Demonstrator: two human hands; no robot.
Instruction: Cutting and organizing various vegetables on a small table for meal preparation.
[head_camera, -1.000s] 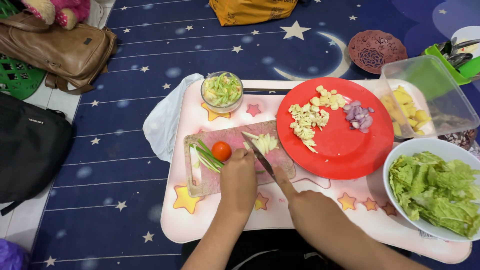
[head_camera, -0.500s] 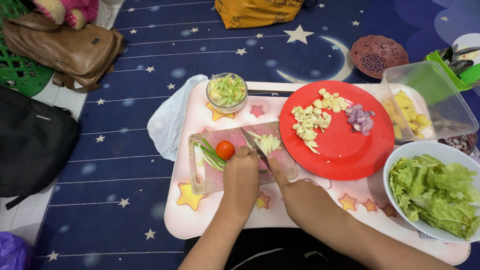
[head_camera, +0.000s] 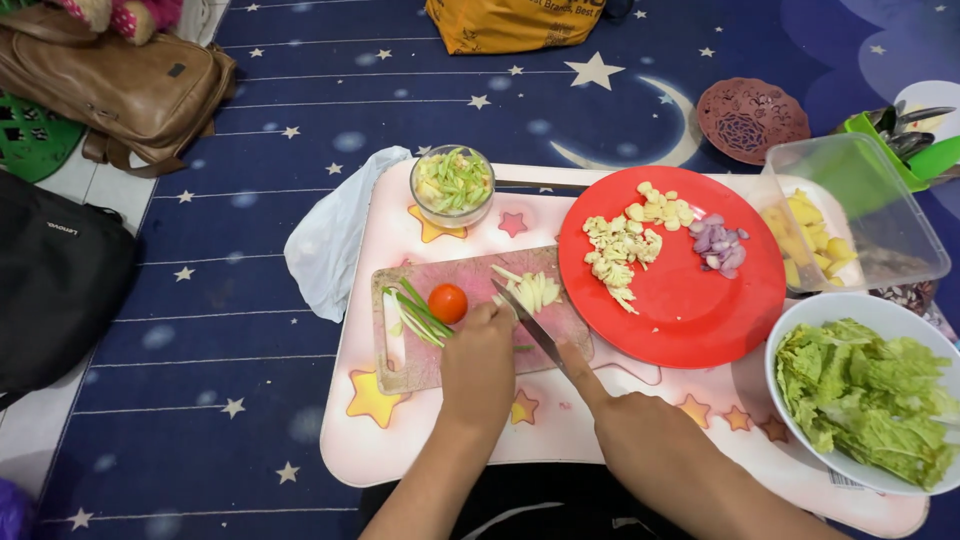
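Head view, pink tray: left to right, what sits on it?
Cutting board with tomato → red plate → clear container, white bowl of greens in front of it.

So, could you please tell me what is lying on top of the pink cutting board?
On the cutting board: a small tomato, green strips and pale slices. The left hand covers what it is holding.

home floor | starry rug (head_camera: 300, 80) | low table (head_camera: 440, 440) | bags (head_camera: 120, 80)
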